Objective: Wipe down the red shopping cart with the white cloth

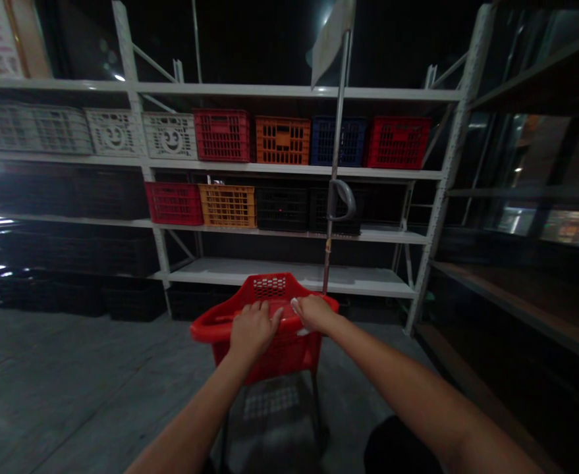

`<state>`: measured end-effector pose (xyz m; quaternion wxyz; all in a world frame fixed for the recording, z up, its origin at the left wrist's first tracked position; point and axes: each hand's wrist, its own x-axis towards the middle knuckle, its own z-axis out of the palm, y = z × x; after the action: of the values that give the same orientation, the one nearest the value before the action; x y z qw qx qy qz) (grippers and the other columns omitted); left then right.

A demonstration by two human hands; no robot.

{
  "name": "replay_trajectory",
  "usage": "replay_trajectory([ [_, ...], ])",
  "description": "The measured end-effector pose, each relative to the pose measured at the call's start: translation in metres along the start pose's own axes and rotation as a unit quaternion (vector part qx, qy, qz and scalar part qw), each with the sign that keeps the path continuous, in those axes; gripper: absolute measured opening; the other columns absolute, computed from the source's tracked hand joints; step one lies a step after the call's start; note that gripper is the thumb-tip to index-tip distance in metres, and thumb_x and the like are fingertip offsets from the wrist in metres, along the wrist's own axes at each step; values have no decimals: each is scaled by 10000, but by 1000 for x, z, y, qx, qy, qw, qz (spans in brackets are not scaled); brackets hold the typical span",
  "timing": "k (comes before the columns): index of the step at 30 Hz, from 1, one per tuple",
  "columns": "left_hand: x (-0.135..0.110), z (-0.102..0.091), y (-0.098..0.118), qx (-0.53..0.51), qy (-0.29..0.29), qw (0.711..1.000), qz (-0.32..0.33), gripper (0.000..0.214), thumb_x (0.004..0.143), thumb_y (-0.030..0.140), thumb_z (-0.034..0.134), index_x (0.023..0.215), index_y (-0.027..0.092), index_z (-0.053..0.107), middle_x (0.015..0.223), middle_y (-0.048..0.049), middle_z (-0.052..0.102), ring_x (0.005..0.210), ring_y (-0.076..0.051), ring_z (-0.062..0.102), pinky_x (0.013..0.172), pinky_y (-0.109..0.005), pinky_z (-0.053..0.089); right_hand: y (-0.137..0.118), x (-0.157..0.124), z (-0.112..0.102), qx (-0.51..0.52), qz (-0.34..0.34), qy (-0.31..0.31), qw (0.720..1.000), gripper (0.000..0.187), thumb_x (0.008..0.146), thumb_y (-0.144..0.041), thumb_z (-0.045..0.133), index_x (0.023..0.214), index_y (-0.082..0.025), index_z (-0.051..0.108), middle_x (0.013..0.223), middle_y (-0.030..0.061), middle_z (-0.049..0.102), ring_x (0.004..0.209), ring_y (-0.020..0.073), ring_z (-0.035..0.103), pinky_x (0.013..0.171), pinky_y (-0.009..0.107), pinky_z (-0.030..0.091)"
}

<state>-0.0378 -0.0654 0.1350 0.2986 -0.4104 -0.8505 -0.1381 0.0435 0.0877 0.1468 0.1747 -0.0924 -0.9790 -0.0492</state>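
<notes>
A red plastic basket cart point(269, 288) stands on thin legs in front of me. My left hand point(253, 327) rests on its near rim with the fingers curled over the edge. Beside it, my right hand point(313, 312) also grips the near rim, and something small and white shows under its fingers. A metal pole point(335, 164) with a grey handle loop point(344, 199) rises from the cart's right side, topped by a pale flag.
A white shelf rack point(294, 171) ahead carries red, orange, blue, black and white crates point(282, 139); its lowest board point(289, 273) is bare. Darker shelving point(516, 289) runs along the right. Grey concrete floor point(72, 382) opens to the left.
</notes>
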Motion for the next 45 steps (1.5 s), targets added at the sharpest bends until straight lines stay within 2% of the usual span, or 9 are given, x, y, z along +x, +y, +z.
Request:
replay_trajectory([
  [9,3,2,-24,8,-22,1000,11,463,888,451,250,1025,168,590,981,-94,631,941,-219,548,794,-318,404,75,-44,-22,-3,-123,18,992,289,937,-261,329,1032,-200,595,1082,70,636,1069,180,539,1065,482,78],
  [14,4,4,-22,17,-10,1000,12,442,886,421,256,1023,169,592,986,-93,640,943,-227,559,778,-322,412,32,-29,-12,29,36,-30,998,395,952,-341,264,899,-189,624,890,66,682,857,181,628,856,329,391],
  [17,6,6,-24,16,-17,1000,9,431,878,402,268,1043,172,593,1013,-95,643,945,-234,565,761,-332,421,-4,-16,-5,26,113,-13,993,476,958,-361,189,910,-182,627,880,101,684,797,204,645,693,298,429],
  [23,8,7,-38,-4,-25,999,33,445,875,397,262,1074,180,595,1056,-90,650,969,-238,577,781,-348,439,-39,-23,9,12,74,92,993,376,948,-314,264,974,-152,603,836,121,681,816,220,631,775,345,424],
  [30,5,6,-49,-52,-30,996,61,433,867,398,289,1092,194,597,1092,-70,647,1013,-217,570,857,-336,428,28,-66,27,47,-154,200,966,258,903,-211,374,1061,-166,573,930,84,674,890,177,600,964,405,348],
  [34,6,6,-54,-58,-40,995,67,445,867,399,279,1104,189,592,1100,-70,644,1026,-219,568,866,-345,429,77,-83,21,124,-92,290,944,313,909,-252,321,995,-183,613,944,81,673,920,179,604,878,366,443],
  [39,7,6,-55,-61,-40,995,74,451,870,395,268,1110,183,585,1110,-69,639,1041,-218,560,876,-341,426,93,-93,9,216,226,473,824,455,905,-397,280,1133,-138,577,1218,136,559,1167,222,482,983,420,362],
  [42,7,8,-53,-61,-41,995,70,456,868,404,266,1112,186,584,1117,-68,638,1042,-222,561,874,-349,428,63,-86,26,390,241,413,787,511,854,-517,348,1106,-157,609,1223,113,564,1187,233,469,993,407,358],
  [45,8,9,-53,-66,-45,994,71,459,863,415,278,1119,190,584,1124,-66,637,1048,-222,559,881,-351,427,30,-69,48,603,242,296,701,504,761,-593,473,982,-181,661,987,82,682,1005,232,599,843,353,476],
])
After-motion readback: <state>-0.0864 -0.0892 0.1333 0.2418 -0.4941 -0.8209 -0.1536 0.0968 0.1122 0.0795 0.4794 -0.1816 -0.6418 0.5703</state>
